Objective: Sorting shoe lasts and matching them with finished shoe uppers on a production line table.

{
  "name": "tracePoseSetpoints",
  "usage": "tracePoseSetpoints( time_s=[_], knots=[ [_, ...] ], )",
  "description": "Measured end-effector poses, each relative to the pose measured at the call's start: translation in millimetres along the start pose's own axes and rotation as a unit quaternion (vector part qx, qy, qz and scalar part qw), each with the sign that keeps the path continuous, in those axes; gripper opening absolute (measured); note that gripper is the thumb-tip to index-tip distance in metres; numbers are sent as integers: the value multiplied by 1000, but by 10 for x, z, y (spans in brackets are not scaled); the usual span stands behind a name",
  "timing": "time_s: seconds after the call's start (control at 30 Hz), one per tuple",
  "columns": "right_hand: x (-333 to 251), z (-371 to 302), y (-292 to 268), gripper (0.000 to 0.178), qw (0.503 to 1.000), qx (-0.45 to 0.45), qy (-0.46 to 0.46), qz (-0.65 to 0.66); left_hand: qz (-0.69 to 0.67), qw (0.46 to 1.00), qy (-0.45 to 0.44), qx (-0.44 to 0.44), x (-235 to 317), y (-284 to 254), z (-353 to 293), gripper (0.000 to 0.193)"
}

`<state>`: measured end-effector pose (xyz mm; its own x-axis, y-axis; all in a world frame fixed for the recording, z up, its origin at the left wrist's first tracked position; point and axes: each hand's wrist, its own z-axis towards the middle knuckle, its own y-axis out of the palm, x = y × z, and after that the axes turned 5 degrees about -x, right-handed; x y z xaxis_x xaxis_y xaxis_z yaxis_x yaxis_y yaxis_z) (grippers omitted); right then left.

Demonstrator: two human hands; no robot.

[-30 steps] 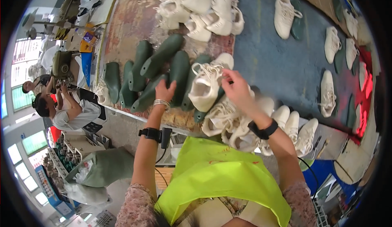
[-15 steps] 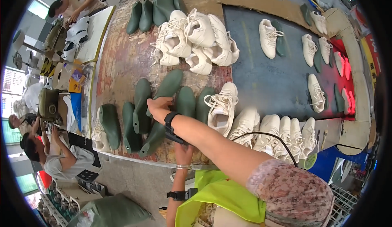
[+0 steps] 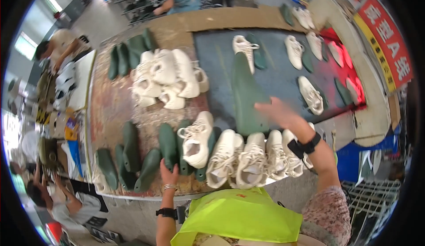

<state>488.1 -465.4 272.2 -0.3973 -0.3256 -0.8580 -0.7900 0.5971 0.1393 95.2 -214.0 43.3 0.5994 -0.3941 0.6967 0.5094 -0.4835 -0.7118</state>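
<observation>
A large green shoe last [image 3: 247, 97] stands nearly upright, toe up, over the blue-grey part of the table. The blurred fingers of my right hand [image 3: 281, 113] close on its right edge. My left hand [image 3: 169, 173] is lower left, thumb and fingers around the end of another green shoe last [image 3: 168, 142] in the front row. Beside that last, a cream lace-up sneaker [image 3: 197, 139] leans over more green lasts. To its left lie several other lasts [image 3: 130, 142]. Right of the sneaker, cream sneakers [image 3: 254, 159] line the table's front edge.
A pile of cream sneakers [image 3: 166, 75] sits mid-table, with green lasts [image 3: 128, 53] behind it. Sneakers paired with lasts [image 3: 310, 95] stand on the blue-grey surface [image 3: 217, 77], some under red light at the right. Co-workers [image 3: 66, 46] are at the left.
My right hand has moved from the front-left lasts to the right, lifting a green last. My left hand has shifted left to another last. The view has turned right.
</observation>
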Motion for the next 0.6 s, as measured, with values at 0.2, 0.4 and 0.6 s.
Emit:
tracePoseSetpoints(
  time_s=[0.2, 0.4, 0.6],
  knots=[
    [1124, 948, -1826, 48, 967, 189, 55, -163, 11, 994, -90, -55, 384, 10, 122, 66],
    [1417, 1391, -2130, 69, 898, 195, 211, -335, 24, 994, -90, -48, 165, -92, 11, 63],
    [1465, 815, -1757, 68, 744, 375, 63, -549, 10, 994, -95, -44, 287, -40, 100, 68]
  ],
)
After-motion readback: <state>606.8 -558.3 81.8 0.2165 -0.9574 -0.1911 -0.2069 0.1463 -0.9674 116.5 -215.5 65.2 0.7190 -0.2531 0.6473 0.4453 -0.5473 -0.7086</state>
